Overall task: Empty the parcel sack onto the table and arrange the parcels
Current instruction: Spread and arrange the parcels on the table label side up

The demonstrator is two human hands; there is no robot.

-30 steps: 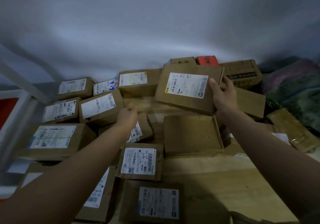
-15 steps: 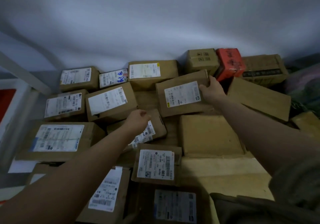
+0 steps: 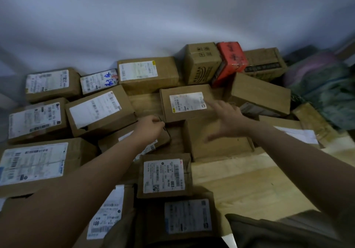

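Several brown cardboard parcels, most with white labels, lie in rows on the wooden table [image 3: 249,186]. My left hand [image 3: 149,129] has its fingers curled over the far edge of a small labelled parcel [image 3: 163,140] in the middle. My right hand [image 3: 228,120] hovers with spread fingers, blurred, over a plain unlabelled box [image 3: 217,144]. Its fingertips are near the front right corner of a flat labelled parcel [image 3: 182,103], which lies flat on the table. A crumpled green and purple sack [image 3: 326,86] lies at the far right.
A red parcel [image 3: 230,61] and a tall brown carton [image 3: 201,63] stand against the white wall at the back. A large tilted box [image 3: 261,92] leans at the right. Bare wood shows at the front right. Labelled parcels fill the left side.
My right hand set the flat labelled parcel down behind the plain box, let go of it and drew back with fingers spread. My left hand stayed on the small parcel.
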